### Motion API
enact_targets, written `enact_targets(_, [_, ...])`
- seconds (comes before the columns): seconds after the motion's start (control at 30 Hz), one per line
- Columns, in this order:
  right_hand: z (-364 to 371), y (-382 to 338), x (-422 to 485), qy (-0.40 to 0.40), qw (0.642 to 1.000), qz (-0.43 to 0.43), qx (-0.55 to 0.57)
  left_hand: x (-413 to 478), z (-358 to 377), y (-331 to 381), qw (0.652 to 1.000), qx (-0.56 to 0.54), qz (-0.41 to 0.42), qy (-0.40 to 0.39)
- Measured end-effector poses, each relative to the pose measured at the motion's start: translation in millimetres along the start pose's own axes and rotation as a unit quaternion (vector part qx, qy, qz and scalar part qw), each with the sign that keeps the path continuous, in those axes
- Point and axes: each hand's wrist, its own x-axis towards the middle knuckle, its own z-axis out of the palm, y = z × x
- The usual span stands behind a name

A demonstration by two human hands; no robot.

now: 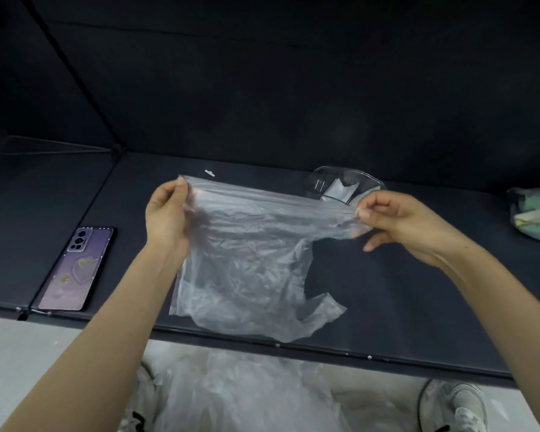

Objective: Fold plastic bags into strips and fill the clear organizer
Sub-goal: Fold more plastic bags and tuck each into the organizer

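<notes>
A thin, see-through plastic bag (247, 260), wrinkled and slightly cloudy, is stretched between the person's two hands over a dark matte table (418, 307). The left hand (169, 213) grips the bag's upper left corner, fingers curled round the film. The right hand (396, 222) pinches the gathered, twisted upper right end between thumb and fingertips. The top edge runs taut and nearly straight. The lower part hangs loose and crumpled, with a ragged flap at its lower right near the table's front edge; whether it touches the table cannot be told.

Just behind the bag's upper right end stands the clear organizer (343, 185), a rounded, glossy, hard plastic shell, partly hidden by the right hand. Well left of the bag a purple phone (75, 269) lies flat, camera side up. Far right of the bag sits a bundle (533, 213) of pale greenish bags. Bare tabletop lies open right of the bag's lower part. Below the bag, past the table edge, a heap (231, 394) of clear film lies on the floor beside a white shoe (452, 403).
</notes>
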Motion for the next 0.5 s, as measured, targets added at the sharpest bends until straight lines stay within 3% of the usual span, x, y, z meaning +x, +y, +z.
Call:
enact_targets(0.13, [7.9, 27.6, 30.7, 0.085, 0.994, 0.045, -0.052, 11.8, 1.9, -27.0, 0.997, 0.050, -0.035, 0.036])
enact_targets(0.2, [11.6, 40.4, 40.4, 0.136, 0.989, 0.061, -0.007, 17.2, 2.0, -36.5, 0.995, 0.080, -0.039, 0.050])
enact_targets(0.27, [13.7, 50.5, 39.7, 0.190, 0.980, 0.049, 0.026, 24.9, -0.7, -44.8, 0.990, 0.105, -0.062, 0.065])
enact_targets(0.33, [19.9, 59.2, 25.8, 0.240, 0.970, 0.017, -0.047, 28.7, -2.9, -45.3, 0.986, 0.117, -0.106, 0.057])
enact_targets(0.4, [31.3, 68.4, 0.4, 0.207, 0.970, -0.011, -0.126, 30.3, -4.7, -41.0, 0.982, 0.080, -0.168, 0.008])
enact_targets(0.5, [45.7, 84.2, -38.3, -0.003, 0.980, 0.013, -0.199, 23.9, -13.8, -35.3, 0.978, 0.095, -0.185, -0.020])
